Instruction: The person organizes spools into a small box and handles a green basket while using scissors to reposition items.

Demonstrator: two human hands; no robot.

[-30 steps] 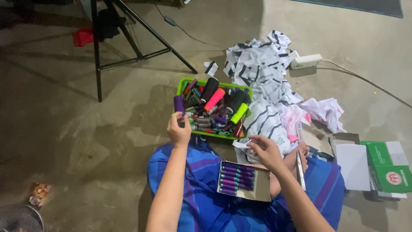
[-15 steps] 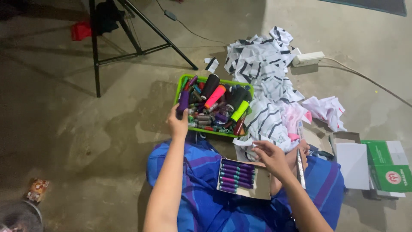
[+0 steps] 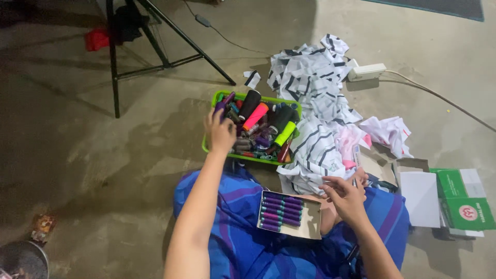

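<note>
Person sits on concrete floor (image 3: 103, 170), blue patterned cloth (image 3: 243, 206) over lap. Left hand (image 3: 221, 132) reaches into green basket (image 3: 219, 97) of thread spools just ahead of knees, fingers closed on a purple spool (image 3: 222, 106) at basket's near-left corner. Right hand (image 3: 345, 195) hovers w/ fingers loosely spread, holding nothing, just beside small open box (image 3: 289, 221) of purple spools on lap. Striped fabric pile (image 3: 315, 93) crowds basket's right side & reaches right knee. Further right: white card (image 3: 419, 199), green box (image 3: 465, 199). Power strip (image 3: 366, 71) w/ cable beyond pile. Tripod legs (image 3: 155, 51) stand behind-left. Floor left of basket lies open.
</note>
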